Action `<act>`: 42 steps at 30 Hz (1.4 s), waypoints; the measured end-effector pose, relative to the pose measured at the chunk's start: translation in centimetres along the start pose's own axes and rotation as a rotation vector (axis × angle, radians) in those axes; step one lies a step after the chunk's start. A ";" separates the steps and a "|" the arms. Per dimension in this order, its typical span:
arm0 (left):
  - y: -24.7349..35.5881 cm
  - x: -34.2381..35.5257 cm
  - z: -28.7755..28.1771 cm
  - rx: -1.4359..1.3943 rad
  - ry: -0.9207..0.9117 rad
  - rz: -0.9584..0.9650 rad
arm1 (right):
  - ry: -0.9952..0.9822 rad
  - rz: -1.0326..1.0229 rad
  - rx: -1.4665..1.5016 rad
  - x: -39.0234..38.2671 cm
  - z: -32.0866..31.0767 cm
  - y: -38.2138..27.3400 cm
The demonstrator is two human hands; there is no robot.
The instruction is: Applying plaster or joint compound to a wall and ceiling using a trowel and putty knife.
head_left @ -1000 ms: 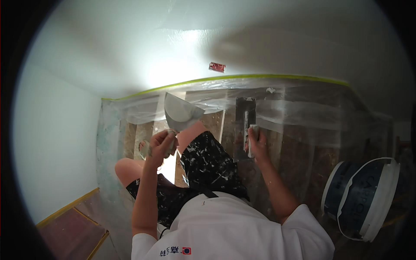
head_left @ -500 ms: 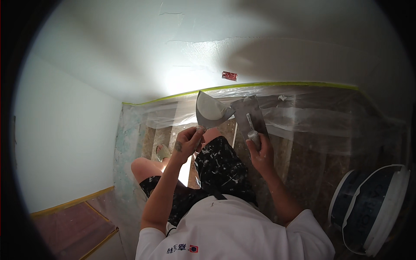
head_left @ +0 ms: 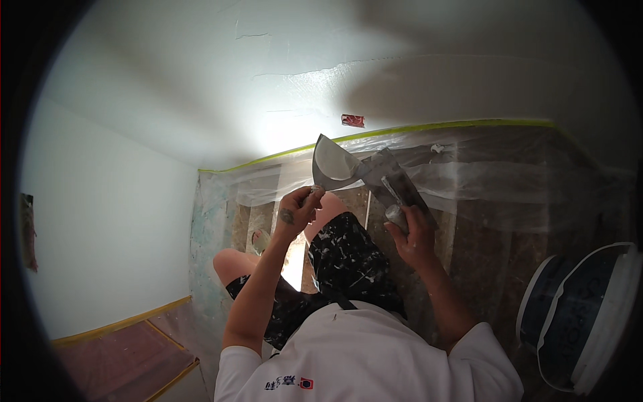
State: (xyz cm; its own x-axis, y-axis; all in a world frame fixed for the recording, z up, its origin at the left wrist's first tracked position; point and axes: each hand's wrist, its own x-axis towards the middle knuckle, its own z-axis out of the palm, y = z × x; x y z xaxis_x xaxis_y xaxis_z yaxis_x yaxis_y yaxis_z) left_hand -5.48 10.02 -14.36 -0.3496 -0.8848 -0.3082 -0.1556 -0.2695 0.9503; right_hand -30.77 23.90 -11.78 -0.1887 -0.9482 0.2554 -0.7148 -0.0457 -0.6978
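Left hand: The left hand (head_left: 299, 208) is closed around the handle of a wide grey fan-shaped metal putty knife (head_left: 326, 181); the handle is mostly hidden by the fingers.
Knife blade: It is held out over the knees, apparently so its face can be met by the other tool. A pale half-round patch is shown on it; whether this is filler or bare steel cannot be told.
Right hand: The pale rounded grip of a long dark-grey rectangular metal trowel (head_left: 410, 185) is grasped by the right hand (head_left: 416, 242).
Trowel: It is tilted, its far end brought to the knife's edge, probably for scraping; actual contact cannot be confirmed.
Wall base: Translucent plastic sheeting (head_left: 495, 201) is fixed under bright yellow-green tape (head_left: 469, 124), presumably as protection from drips.
Right side: A dark-blue and white plastic bucket (head_left: 581, 315) is placed near, seemingly for easy reach.
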 end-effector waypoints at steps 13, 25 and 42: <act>1.0 1.7 -0.4 0.004 -0.055 0.069 | -0.204 -0.053 -0.317 -0.2 -0.9 -0.9; 1.8 1.6 -4.4 0.406 -0.079 0.287 | -0.289 0.083 -0.484 3.7 -4.9 -3.0; 2.1 -2.9 -4.9 -0.297 -0.335 -0.065 | 0.056 0.810 1.584 -1.3 -6.7 3.2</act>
State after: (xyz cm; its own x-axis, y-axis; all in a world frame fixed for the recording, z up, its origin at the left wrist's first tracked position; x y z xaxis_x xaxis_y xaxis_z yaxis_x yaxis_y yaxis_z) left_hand -0.21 10.17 -11.25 -0.6353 -0.7035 -0.3185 0.0671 -0.4612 0.8848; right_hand -37.29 27.15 -9.84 -0.1749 -0.8759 -0.4496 0.8232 0.1205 -0.5549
